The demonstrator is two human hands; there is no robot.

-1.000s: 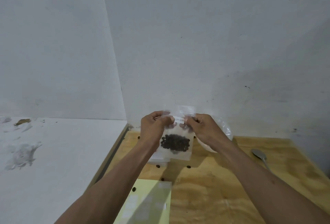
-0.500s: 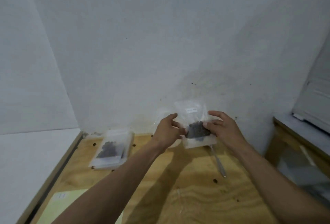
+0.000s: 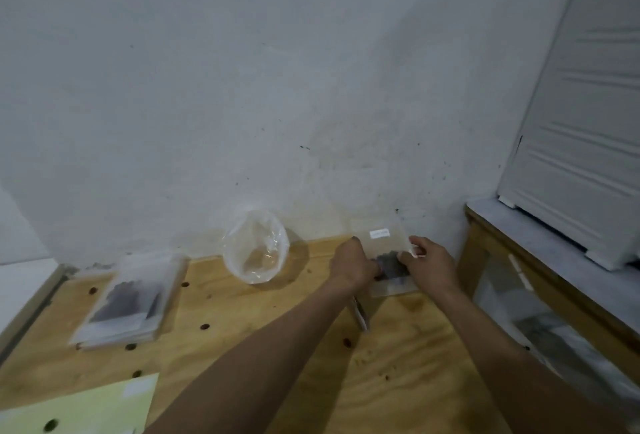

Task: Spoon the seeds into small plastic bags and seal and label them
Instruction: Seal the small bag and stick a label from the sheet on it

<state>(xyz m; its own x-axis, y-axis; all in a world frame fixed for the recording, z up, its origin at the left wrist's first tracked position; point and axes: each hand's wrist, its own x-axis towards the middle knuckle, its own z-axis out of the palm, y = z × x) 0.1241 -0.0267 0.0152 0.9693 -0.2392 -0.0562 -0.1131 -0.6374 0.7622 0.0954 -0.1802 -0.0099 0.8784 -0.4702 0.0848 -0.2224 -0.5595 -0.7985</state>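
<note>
We see a plywood table (image 3: 242, 357) set in the corner of a room, against a stained white wall (image 3: 277, 87), with loose dark seeds (image 3: 205, 327) scattered on it and a second wooden stand (image 3: 491, 260) at the right carrying a white ribbed box (image 3: 571, 122). On the table lie a pile of filled bags (image 3: 128, 302) at the left, an open clear plastic bag (image 3: 256, 250) near the wall, a pale green sheet (image 3: 86, 406) in front, and a spoon (image 3: 360, 316) partly hidden under the left forearm. Both hands, the left hand (image 3: 353, 265) and the right hand (image 3: 429, 264), pinch the small labelled bag (image 3: 384, 243) of seeds by its sides, low over the table close to the wall.
</note>
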